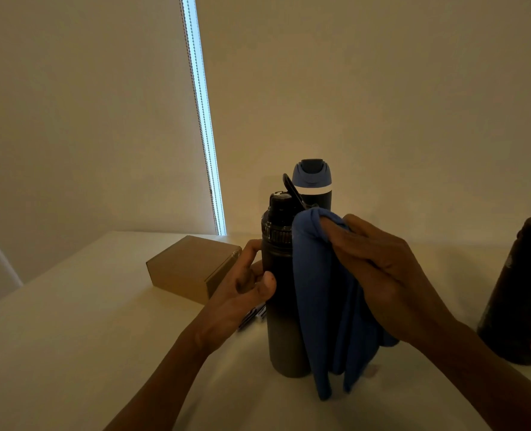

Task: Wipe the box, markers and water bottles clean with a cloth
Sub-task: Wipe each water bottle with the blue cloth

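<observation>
Dim light, pale table (71,353); steady dark bottle (284,321) with left hand (242,290) curled round it; with right hand (382,275) pinching blue cloth (320,306), wipe downward, turning bottle.

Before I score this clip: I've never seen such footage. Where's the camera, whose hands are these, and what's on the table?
No machine here: one camera worn on a person's head looks forward and down, so both arms reach in from below. The left hand grips a tall dark cylindrical water bottle standing upright on the pale table. The right hand holds a blue cloth against that bottle's side. Behind stands a dark bottle with a blue lid; at the right edge, another dark bottle with stickers. To the left lies a closed brown cardboard box. Small blurred things under the left hand may be markers.
</observation>
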Demonstrator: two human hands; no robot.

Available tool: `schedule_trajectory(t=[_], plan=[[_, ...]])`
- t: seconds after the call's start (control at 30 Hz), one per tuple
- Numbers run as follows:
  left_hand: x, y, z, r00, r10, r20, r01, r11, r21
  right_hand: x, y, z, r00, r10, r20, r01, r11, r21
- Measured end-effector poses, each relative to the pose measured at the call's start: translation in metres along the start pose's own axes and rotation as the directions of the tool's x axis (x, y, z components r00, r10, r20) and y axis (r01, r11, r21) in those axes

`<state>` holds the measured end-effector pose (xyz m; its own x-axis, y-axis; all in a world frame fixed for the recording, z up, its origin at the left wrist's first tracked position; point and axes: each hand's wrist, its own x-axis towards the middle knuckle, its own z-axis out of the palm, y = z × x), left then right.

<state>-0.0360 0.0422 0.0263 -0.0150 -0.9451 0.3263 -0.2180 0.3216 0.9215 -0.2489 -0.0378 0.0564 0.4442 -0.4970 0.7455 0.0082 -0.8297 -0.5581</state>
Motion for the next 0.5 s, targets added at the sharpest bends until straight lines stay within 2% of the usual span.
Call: schedule_trajectory(t=[0.03,0.1,0.13,0.2,0.27,0.33,0.5], plan=[[0.0,0.0,0.0,1.0,-0.006,0.0,0.006,1.0,-0.004,0.001,-0.001,0.0,0.993,0.119,0.006,-0.119,0.987,0.112],[-0.001,0.0,-0.001,1.0,-0.011,-0.003,0.011,1.0,-0.007,-0.002,-0.009,-0.005,0.947,0.309,0.089,-0.321,0.919,0.229],[-0.001,0.0,-0.001,1.0,-0.012,-0.006,0.012,1.0,-0.007,0.001,-0.011,-0.006,0.933,0.349,0.088,-0.36,0.898,0.252],[-0.002,0.002,0.001,1.0,-0.016,-0.004,0.016,1.0,-0.018,0.004,-0.015,-0.01,0.959,0.272,0.078,-0.283,0.924,0.256],[-0.002,0.003,0.001,1.0,-0.011,-0.007,0.011,1.0,-0.024,0.006,-0.019,-0.011,0.963,0.248,0.103,-0.268,0.918,0.292],[-0.002,0.007,0.002,1.0,-0.005,-0.006,0.005,1.0,-0.022,0.007,-0.014,-0.009,0.967,0.247,0.061,-0.253,0.91,0.329],[0.0,0.001,0.002,1.0,-0.031,0.008,0.031,0.999,-0.015,0.009,-0.017,-0.014,0.956,0.287,0.063,-0.29,0.882,0.372]])
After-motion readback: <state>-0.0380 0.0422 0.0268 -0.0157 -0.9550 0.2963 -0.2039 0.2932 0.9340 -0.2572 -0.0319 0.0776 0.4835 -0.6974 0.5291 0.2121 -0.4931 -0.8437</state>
